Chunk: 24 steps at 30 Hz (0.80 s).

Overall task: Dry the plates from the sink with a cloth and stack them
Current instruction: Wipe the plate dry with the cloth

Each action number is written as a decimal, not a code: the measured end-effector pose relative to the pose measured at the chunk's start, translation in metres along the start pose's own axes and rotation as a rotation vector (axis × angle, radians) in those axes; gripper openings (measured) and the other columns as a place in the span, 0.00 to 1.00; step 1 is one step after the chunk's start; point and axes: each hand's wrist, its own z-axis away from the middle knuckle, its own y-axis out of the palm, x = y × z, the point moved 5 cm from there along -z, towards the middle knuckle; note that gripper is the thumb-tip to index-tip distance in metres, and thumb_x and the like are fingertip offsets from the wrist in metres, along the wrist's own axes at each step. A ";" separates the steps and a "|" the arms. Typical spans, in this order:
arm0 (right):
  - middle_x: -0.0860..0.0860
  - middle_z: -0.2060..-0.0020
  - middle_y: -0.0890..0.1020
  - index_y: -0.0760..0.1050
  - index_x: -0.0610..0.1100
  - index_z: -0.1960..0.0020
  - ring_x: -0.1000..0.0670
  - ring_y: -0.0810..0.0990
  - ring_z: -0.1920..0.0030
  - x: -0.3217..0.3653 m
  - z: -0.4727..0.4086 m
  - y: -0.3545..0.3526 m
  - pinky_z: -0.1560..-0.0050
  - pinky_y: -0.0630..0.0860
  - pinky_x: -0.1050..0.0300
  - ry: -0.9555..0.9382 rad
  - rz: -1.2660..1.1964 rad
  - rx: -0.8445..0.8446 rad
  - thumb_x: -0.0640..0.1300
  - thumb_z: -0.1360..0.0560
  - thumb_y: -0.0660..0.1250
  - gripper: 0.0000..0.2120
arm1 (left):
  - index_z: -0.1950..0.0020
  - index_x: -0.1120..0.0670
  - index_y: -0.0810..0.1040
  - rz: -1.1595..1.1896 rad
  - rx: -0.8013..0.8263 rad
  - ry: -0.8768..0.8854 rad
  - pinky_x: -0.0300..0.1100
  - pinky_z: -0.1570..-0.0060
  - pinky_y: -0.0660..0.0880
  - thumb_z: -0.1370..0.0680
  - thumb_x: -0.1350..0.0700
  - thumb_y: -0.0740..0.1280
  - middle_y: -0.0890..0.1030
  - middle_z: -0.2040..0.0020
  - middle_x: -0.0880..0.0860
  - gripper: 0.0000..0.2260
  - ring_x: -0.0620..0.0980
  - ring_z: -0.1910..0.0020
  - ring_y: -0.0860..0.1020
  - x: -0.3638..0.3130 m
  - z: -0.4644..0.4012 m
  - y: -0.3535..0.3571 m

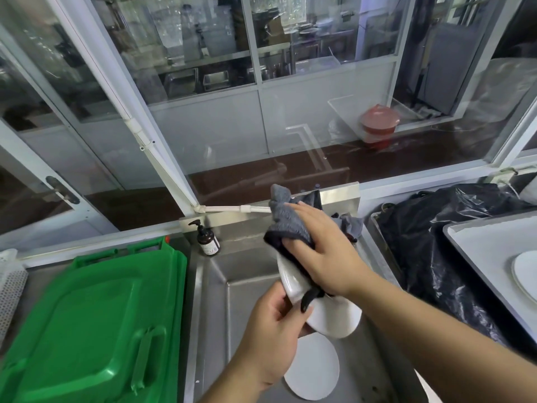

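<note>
One white plate (293, 282) is held tilted on edge over the sink (250, 274), at the frame's centre. It is pinched at its lower rim by the left hand (273, 324); the right hand (322, 251) presses the grey cloth (287, 225) on its upper part, fingers (303, 212) nearly straight. Another plate (312, 370) lies below.
</note>
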 end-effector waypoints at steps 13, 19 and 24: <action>0.56 0.41 0.79 0.76 0.60 0.31 0.50 0.78 0.42 -0.050 0.009 0.016 0.42 0.68 0.58 0.822 -0.479 -0.243 0.62 0.16 0.56 0.18 | 0.41 0.39 0.81 -0.361 -0.096 0.126 0.51 0.44 0.82 0.23 0.44 0.66 0.87 0.48 0.49 0.12 0.49 0.47 0.85 0.009 0.008 -0.006; 0.48 0.48 0.87 0.77 0.49 0.30 0.46 0.85 0.53 -0.050 0.035 0.039 0.50 0.80 0.52 1.080 -0.946 -0.247 0.56 0.15 0.61 0.18 | 0.47 0.54 0.77 -0.702 -0.107 0.123 0.45 0.66 0.64 0.20 0.45 0.63 0.76 0.66 0.58 0.13 0.54 0.69 0.68 0.011 0.007 -0.010; 0.45 0.65 0.87 0.80 0.44 0.36 0.47 0.85 0.69 -0.043 0.041 0.036 0.68 0.81 0.56 1.042 -1.196 -0.210 0.54 0.16 0.65 0.17 | 0.27 0.40 0.73 -0.968 -0.066 0.147 0.46 0.61 0.73 0.18 0.53 0.64 0.80 0.56 0.48 0.19 0.49 0.62 0.77 0.012 0.005 -0.014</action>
